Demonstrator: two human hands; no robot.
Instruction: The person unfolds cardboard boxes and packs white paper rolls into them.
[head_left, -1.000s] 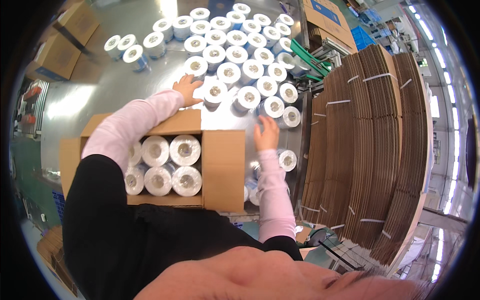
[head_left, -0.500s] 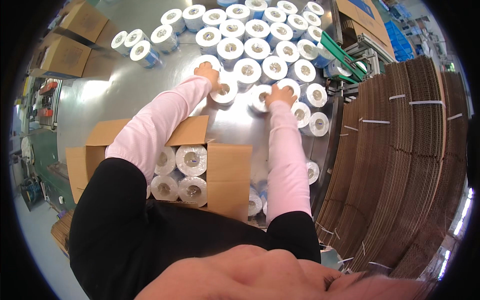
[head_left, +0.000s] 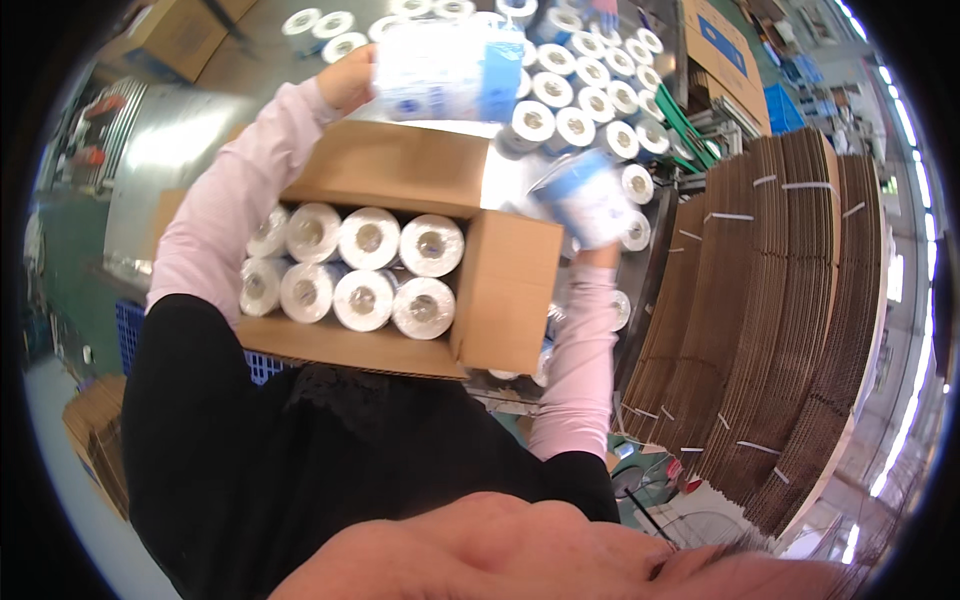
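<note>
My left hand (head_left: 348, 80) grips white-and-blue plastic-wrapped paper rolls (head_left: 430, 75), raised on their side beyond the carton; glare hides whether it is one or two. On the right, my right hand (head_left: 598, 256) holds up tilted wrapped rolls (head_left: 592, 200); these are smeared by motion and hide most of its fingers. Between my arms stands an open cardboard carton (head_left: 515, 290), its flaps folded out. Inside, several white rolls (head_left: 368, 238) stand upright in two rows, hollow cores facing up.
Many more upright rolls (head_left: 575, 127) crowd the far side of the metal table (head_left: 175, 135). Bundled flat cardboard (head_left: 740, 300) is stacked at the right, beside a green rail (head_left: 690, 130). A closed carton (head_left: 170, 40) sits far left. Another person's hand (head_left: 606, 12) shows at the far edge.
Both hands have lifted rolls off the table; half a second ago they rested on standing rolls. The right hand has come nearer, and the view has shifted, showing more of the carton's inside.
</note>
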